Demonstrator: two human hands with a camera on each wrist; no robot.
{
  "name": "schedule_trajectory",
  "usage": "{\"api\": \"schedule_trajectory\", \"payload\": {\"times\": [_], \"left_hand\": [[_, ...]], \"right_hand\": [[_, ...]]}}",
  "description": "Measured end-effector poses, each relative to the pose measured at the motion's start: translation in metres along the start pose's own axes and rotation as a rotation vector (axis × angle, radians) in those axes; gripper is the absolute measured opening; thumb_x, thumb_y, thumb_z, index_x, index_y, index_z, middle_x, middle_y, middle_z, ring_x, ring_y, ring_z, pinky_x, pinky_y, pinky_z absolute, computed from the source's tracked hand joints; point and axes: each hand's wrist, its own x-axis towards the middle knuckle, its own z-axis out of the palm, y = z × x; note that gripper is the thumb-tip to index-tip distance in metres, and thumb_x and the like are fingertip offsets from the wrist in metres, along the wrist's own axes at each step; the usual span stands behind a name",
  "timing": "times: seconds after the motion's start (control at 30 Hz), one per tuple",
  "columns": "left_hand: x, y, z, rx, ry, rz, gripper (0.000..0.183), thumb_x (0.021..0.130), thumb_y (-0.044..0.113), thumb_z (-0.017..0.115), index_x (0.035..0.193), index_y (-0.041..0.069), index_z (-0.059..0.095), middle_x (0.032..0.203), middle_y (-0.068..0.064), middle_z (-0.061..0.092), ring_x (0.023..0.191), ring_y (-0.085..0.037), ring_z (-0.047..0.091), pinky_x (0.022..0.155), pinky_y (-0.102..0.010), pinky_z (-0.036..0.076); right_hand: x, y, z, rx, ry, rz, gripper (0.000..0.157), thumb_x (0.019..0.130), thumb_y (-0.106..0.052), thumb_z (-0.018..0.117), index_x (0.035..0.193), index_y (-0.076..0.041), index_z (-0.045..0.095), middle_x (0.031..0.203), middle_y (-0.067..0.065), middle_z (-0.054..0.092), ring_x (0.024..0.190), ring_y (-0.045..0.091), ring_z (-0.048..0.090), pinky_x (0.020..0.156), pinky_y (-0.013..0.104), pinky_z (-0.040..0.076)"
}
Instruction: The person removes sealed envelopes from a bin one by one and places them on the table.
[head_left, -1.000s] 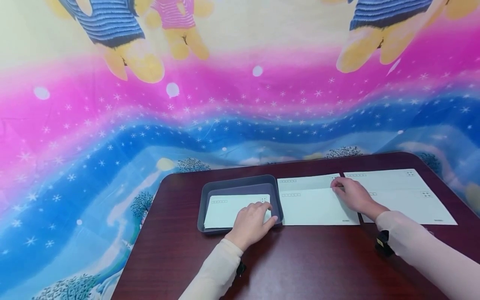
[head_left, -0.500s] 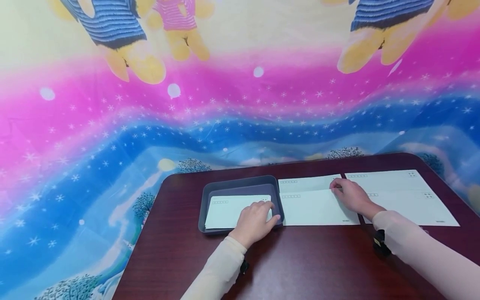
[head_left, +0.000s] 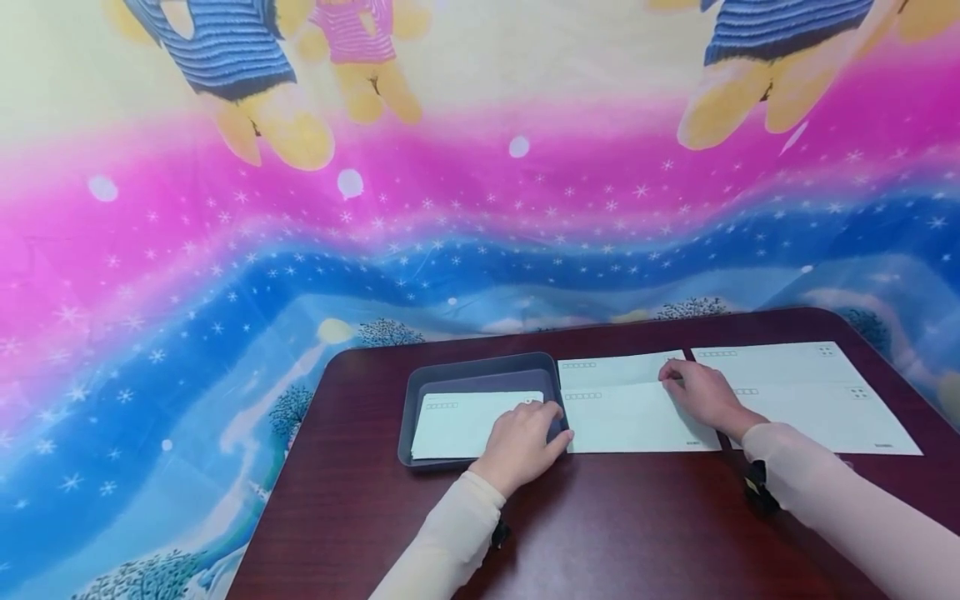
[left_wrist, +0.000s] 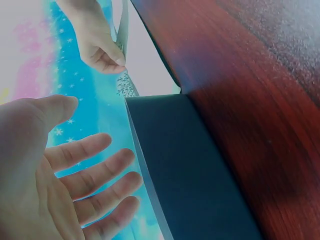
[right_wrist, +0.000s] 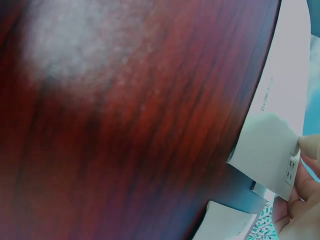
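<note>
From my remote station I record the right hand [head_left: 708, 393], right of centre in the head view, with thumb and fingers pinching the upper right corner of a white envelope [head_left: 630, 421]. The left hand [head_left: 521, 446], at lower centre, has its fingers loose and spread, gripping nothing, at the right wall of a grey tray [head_left: 480, 382]; contact I cannot confirm. Inside the tray lie white envelopes [head_left: 457, 429]. Two overlapping envelopes [head_left: 817, 421] occupy the lower right of the dark red table [head_left: 630, 517].
</note>
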Motion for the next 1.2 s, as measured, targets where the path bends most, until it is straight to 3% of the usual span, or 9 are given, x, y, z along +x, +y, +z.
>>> {"api": "schedule_trajectory", "payload": {"times": [0.47, 1.2], "left_hand": [[-0.001, 0.006, 0.004, 0.013, -0.01, 0.022, 0.03, 0.099, 0.043, 0.06, 0.113, 0.018, 0.069, 0.1, 0.003, 0.073, 0.087, -0.014, 0.067, 0.071, -0.029, 0.054], [-0.003, 0.01, 0.002, 0.021, -0.009, 0.038, 0.029, 0.099, 0.042, 0.062, 0.113, 0.018, 0.069, 0.095, 0.003, 0.072, 0.082, -0.014, 0.065, 0.067, -0.027, 0.052]], "right_hand": [[-0.007, 0.002, 0.001, -0.02, -0.005, -0.019, 0.021, 0.097, -0.014, 0.064, 0.114, -0.001, 0.068, 0.11, 0.019, 0.071, 0.105, 0.041, 0.065, 0.089, 0.061, 0.044], [-0.006, 0.0, -0.005, -0.048, 0.02, -0.067, 0.022, 0.096, -0.019, 0.066, 0.109, -0.002, 0.07, 0.105, 0.017, 0.072, 0.099, 0.038, 0.066, 0.084, 0.056, 0.05]]}}
